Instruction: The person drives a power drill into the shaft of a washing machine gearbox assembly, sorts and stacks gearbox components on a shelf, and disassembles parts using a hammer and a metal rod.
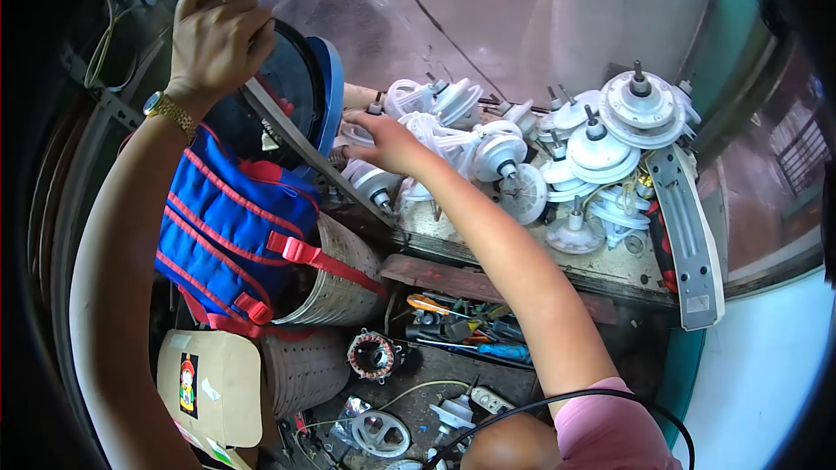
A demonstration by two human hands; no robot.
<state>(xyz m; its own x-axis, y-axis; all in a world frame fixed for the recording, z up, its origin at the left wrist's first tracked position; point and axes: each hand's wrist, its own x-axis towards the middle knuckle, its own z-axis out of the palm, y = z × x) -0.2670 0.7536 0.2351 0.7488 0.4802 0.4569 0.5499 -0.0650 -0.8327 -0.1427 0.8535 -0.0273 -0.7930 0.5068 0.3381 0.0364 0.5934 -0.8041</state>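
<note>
My left hand (222, 39), with a gold watch (171, 113) at the wrist, is raised at the upper left. Its fingers are curled closed, and what they hold is hidden. A narrow metal strip (292, 135) slants down to the right from beside it. Past this strip, my right hand (383, 141) has its thumb and fingers round a white part, mostly hidden, that looks like a washing-machine gearbox. Close by lie a white gearbox with a metal shaft (373, 181) and another gearbox (501, 157). Behind the strip stand a black round lid (292, 78) and a blue rim (331, 91).
More gearboxes (643, 109) crowd the ledge at right, beside a grey panel (684, 226). A blue bag with red straps (231, 235) rests on perforated drums (305, 374). Below are a cardboard box (213, 392), a motor stator (373, 355), a tool tray with screwdrivers (505, 352) and a white pulley (380, 433).
</note>
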